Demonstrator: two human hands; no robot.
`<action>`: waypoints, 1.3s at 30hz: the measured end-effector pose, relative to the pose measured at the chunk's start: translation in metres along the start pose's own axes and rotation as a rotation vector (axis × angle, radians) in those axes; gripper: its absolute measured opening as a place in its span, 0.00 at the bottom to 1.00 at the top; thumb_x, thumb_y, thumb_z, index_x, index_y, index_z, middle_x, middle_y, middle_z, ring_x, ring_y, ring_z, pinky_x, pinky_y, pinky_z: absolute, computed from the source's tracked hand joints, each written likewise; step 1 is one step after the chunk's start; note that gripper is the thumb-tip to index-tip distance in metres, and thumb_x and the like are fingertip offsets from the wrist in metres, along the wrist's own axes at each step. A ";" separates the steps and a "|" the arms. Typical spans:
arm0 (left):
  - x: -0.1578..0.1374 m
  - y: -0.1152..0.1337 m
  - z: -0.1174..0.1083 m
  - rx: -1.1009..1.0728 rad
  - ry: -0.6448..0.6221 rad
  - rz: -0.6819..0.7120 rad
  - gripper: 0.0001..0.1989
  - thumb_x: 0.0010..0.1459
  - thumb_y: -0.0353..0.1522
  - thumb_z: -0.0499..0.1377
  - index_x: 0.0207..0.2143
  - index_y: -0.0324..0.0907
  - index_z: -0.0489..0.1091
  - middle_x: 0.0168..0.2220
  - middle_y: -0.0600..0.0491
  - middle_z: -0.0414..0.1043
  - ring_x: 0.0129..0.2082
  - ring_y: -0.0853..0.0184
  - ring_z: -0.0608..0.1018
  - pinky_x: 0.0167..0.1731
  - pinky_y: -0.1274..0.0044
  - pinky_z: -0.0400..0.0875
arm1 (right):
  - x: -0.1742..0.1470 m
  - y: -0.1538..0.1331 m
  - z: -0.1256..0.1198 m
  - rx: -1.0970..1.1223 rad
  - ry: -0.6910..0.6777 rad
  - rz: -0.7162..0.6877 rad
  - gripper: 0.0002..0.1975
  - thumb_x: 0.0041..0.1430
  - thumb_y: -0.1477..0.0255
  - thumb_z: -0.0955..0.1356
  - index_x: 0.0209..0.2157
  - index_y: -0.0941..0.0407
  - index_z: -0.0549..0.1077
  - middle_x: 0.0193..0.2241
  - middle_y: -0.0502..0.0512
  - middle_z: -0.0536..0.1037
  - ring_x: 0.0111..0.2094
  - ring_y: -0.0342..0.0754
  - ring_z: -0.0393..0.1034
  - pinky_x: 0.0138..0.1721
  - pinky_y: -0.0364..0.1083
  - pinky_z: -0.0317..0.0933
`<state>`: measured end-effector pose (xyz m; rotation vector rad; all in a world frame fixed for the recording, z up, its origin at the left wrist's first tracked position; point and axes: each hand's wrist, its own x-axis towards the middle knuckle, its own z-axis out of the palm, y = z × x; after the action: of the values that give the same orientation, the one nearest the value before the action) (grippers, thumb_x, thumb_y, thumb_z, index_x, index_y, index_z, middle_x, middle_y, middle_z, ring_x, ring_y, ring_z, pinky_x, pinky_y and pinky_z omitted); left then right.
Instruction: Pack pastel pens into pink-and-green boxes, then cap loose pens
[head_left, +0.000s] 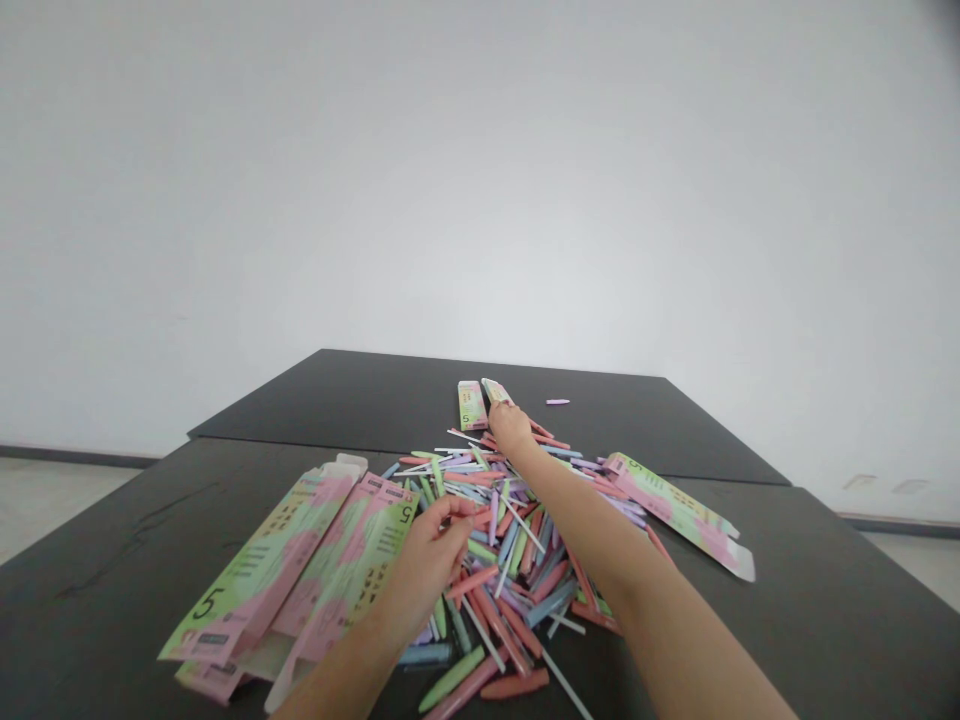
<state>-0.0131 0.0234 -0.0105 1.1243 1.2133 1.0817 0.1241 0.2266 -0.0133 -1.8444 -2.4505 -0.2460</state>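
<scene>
A heap of loose pen parts [517, 535] lies on the black table: coral, green, blue and purple barrels and caps mixed with thin white refills. My left hand [439, 540] is over the heap's left side with thumb and forefinger brought together. A coral piece shows by those fingertips, but whether it is held cannot be made out. My right hand [511, 428] reaches across to the far side, its fingers closed around the near end of a small printed carton [496, 390]. Just left of it, a second pink-and-green carton [471, 405] lies flat.
Several pink-and-green cartons [262, 560] overlap at the left, close to my left forearm. Another open-ended carton [679, 510] lies right of the heap. One purple pen piece [557, 402] rests alone at the back of the table [397, 385]. A white wall [480, 180] stands behind.
</scene>
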 end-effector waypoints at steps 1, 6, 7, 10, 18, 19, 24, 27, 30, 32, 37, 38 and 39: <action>0.000 0.000 0.000 -0.004 0.003 -0.004 0.08 0.54 0.36 0.55 0.34 0.42 0.65 0.15 0.65 0.53 0.13 0.77 0.54 0.14 0.83 0.47 | 0.000 -0.002 -0.001 -0.004 -0.004 0.008 0.18 0.64 0.66 0.67 0.52 0.60 0.69 0.49 0.61 0.73 0.46 0.52 0.71 0.46 0.54 0.68; 0.000 0.000 0.000 -0.009 -0.006 0.009 0.08 0.54 0.37 0.56 0.33 0.42 0.65 0.15 0.65 0.54 0.13 0.76 0.55 0.14 0.83 0.47 | 0.004 0.000 -0.007 0.017 -0.021 0.041 0.16 0.64 0.66 0.67 0.50 0.60 0.70 0.48 0.60 0.73 0.46 0.51 0.71 0.46 0.54 0.68; 0.000 0.000 0.000 -0.011 -0.009 0.007 0.08 0.54 0.37 0.56 0.34 0.41 0.65 0.15 0.65 0.54 0.13 0.76 0.55 0.14 0.83 0.47 | 0.005 0.003 -0.007 0.025 -0.027 0.040 0.16 0.64 0.65 0.67 0.49 0.60 0.71 0.48 0.60 0.73 0.47 0.52 0.70 0.46 0.55 0.68; -0.001 0.002 0.001 -0.020 -0.011 -0.003 0.08 0.54 0.37 0.56 0.34 0.42 0.65 0.14 0.65 0.53 0.12 0.76 0.54 0.13 0.83 0.46 | 0.009 0.013 -0.007 0.060 -0.027 0.026 0.19 0.62 0.63 0.67 0.48 0.63 0.71 0.49 0.66 0.73 0.51 0.56 0.68 0.49 0.54 0.64; -0.003 0.004 0.002 -0.003 -0.004 0.003 0.08 0.53 0.36 0.55 0.35 0.41 0.66 0.14 0.65 0.53 0.13 0.76 0.54 0.14 0.83 0.47 | 0.009 0.012 0.007 0.148 -0.031 0.005 0.24 0.66 0.58 0.58 0.54 0.60 0.68 0.50 0.70 0.73 0.52 0.59 0.68 0.51 0.54 0.58; -0.003 0.004 0.001 -0.002 -0.008 0.005 0.08 0.54 0.36 0.55 0.35 0.41 0.66 0.14 0.65 0.53 0.13 0.76 0.54 0.14 0.83 0.47 | 0.009 0.011 0.008 0.153 -0.031 0.005 0.25 0.65 0.57 0.59 0.54 0.60 0.68 0.51 0.70 0.72 0.52 0.60 0.67 0.51 0.54 0.58; -0.001 0.002 0.001 -0.029 -0.020 -0.009 0.10 0.54 0.38 0.56 0.34 0.41 0.65 0.15 0.65 0.54 0.12 0.77 0.54 0.14 0.83 0.46 | 0.011 0.003 0.011 0.173 -0.023 -0.005 0.23 0.63 0.60 0.62 0.52 0.60 0.69 0.50 0.69 0.73 0.52 0.59 0.67 0.53 0.53 0.58; 0.000 0.000 0.000 -0.041 -0.022 -0.014 0.10 0.53 0.39 0.57 0.34 0.41 0.65 0.15 0.65 0.54 0.12 0.77 0.54 0.14 0.83 0.46 | 0.015 0.001 0.011 0.185 -0.011 0.002 0.22 0.64 0.61 0.62 0.52 0.61 0.69 0.50 0.69 0.73 0.51 0.58 0.68 0.52 0.53 0.59; 0.001 -0.001 -0.001 -0.032 -0.014 -0.007 0.09 0.53 0.38 0.58 0.33 0.41 0.66 0.15 0.65 0.54 0.12 0.77 0.55 0.13 0.83 0.47 | 0.021 0.009 0.012 0.191 0.020 0.007 0.19 0.66 0.64 0.62 0.52 0.62 0.69 0.51 0.69 0.72 0.53 0.57 0.66 0.54 0.54 0.59; 0.001 -0.001 -0.001 -0.024 -0.009 -0.006 0.09 0.53 0.38 0.58 0.33 0.41 0.66 0.15 0.65 0.54 0.12 0.77 0.55 0.14 0.83 0.47 | 0.025 0.022 0.013 0.189 0.044 0.026 0.17 0.67 0.67 0.62 0.52 0.61 0.69 0.53 0.67 0.70 0.55 0.56 0.65 0.55 0.56 0.59; -0.001 0.002 0.001 -0.040 -0.020 -0.001 0.10 0.53 0.38 0.57 0.34 0.41 0.66 0.15 0.65 0.54 0.12 0.77 0.54 0.13 0.83 0.45 | 0.024 0.063 0.024 0.197 0.004 0.077 0.18 0.64 0.66 0.66 0.54 0.57 0.68 0.53 0.60 0.70 0.49 0.53 0.69 0.49 0.57 0.67; -0.001 0.003 0.002 -0.044 -0.018 0.000 0.10 0.53 0.38 0.57 0.34 0.41 0.66 0.15 0.65 0.53 0.12 0.77 0.54 0.13 0.83 0.44 | 0.022 0.069 0.027 0.204 -0.019 0.068 0.18 0.64 0.66 0.66 0.53 0.58 0.68 0.52 0.60 0.70 0.49 0.53 0.70 0.48 0.56 0.67; -0.002 0.004 0.002 -0.047 -0.015 0.003 0.10 0.52 0.38 0.57 0.34 0.41 0.66 0.15 0.65 0.53 0.12 0.77 0.54 0.13 0.83 0.45 | 0.019 0.073 0.030 0.213 -0.043 0.052 0.18 0.64 0.66 0.66 0.53 0.58 0.68 0.52 0.60 0.71 0.48 0.52 0.70 0.47 0.56 0.68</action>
<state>-0.0110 0.0222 -0.0065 1.0969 1.1690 1.0967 0.1899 0.2693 -0.0331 -1.8361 -2.3463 0.0559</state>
